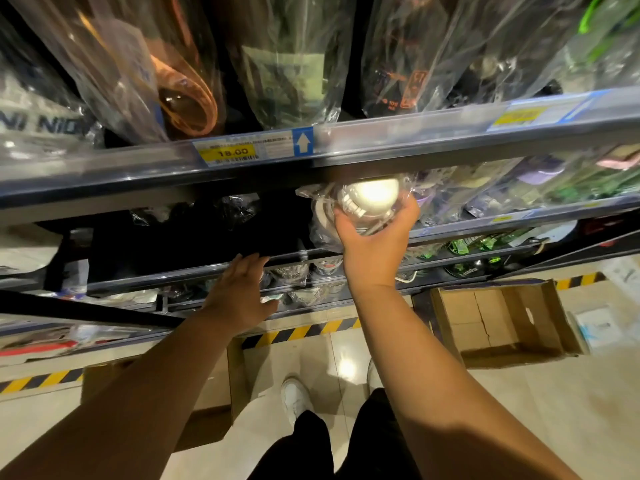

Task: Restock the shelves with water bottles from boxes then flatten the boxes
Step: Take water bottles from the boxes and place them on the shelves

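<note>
A person's right grip curls fingers and thumb around a water bottle from below, holding it at the front edge of the second shelf, just under the top rail that carries an 18.00 price label. The bottle is sealed in crinkled clear plastic, and its white domed lid catches a bright glare. The left grip is spread flat with straight fingers and holds nothing, its fingertips at the lip of the shelf below; whether they touch it cannot be told. An open cardboard box sits on the tiled floor to the right, and a second box shows under the left forearm.
</note>
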